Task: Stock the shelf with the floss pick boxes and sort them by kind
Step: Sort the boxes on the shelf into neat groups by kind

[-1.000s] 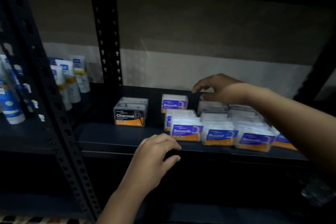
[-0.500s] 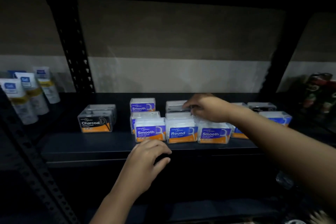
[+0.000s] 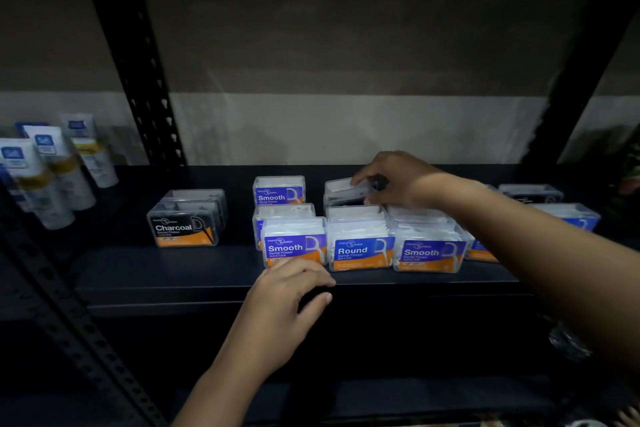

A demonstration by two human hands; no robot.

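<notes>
Nearest, the left hand (image 3: 287, 291) hovers at the front lip of the dark shelf (image 3: 166, 274), its grip loosely curled round nothing, fingertips just before the front Smooth box (image 3: 294, 242). Beside that box, along the front row, stand a Round box (image 3: 360, 244) and another Smooth box (image 3: 429, 248), close together, with blue-and-orange labels facing out; further boxes lie partly hidden behind the right forearm. Off to the left, apart from the blue ones, sits the black Charcoal box (image 3: 185, 222) with a second clear box behind it. Further back stands one more Smooth box (image 3: 278, 190). At the rear, the right hand (image 3: 398, 178) reaches over the rows, its grip pinching a tilted clear box (image 3: 341, 191) whose label cannot be read. On the neighbouring shelf at far left stand white tubes (image 3: 52, 177)
</notes>
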